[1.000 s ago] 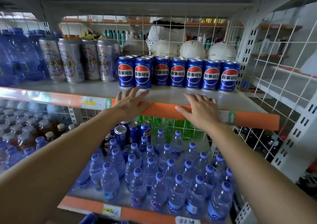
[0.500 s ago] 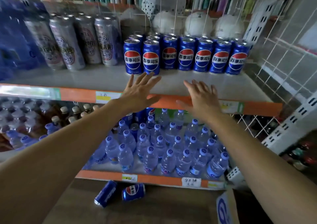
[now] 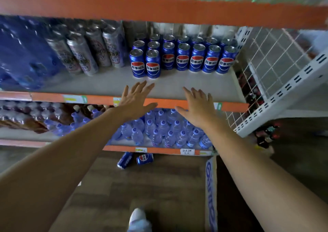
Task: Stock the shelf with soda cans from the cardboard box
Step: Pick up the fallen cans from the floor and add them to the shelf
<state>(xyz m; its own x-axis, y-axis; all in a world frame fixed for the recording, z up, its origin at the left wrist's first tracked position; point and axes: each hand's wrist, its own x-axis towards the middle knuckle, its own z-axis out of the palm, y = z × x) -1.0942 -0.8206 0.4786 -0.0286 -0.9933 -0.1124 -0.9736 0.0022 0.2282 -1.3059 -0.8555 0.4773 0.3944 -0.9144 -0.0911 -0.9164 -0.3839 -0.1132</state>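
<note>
Left hand (image 3: 136,98) and right hand (image 3: 197,105) are hovering empty, fingers spread, by the shelf (image 3: 106,84) lip.
Soda cans (image 3: 182,57) are standing at 12 o'clock; two loose cans (image 3: 144,159) are lying on the floor (image 3: 159,187) at 6 o'clock, where a step could kick them; cardboard box (image 3: 211,187) is sitting at 5 o'clock.

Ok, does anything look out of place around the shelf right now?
Yes. One Pepsi can and a second blue can lie on their sides on the floor, in front of the bottom shelf and left of the cardboard box. The shelved Pepsi cans stand upright.
</note>
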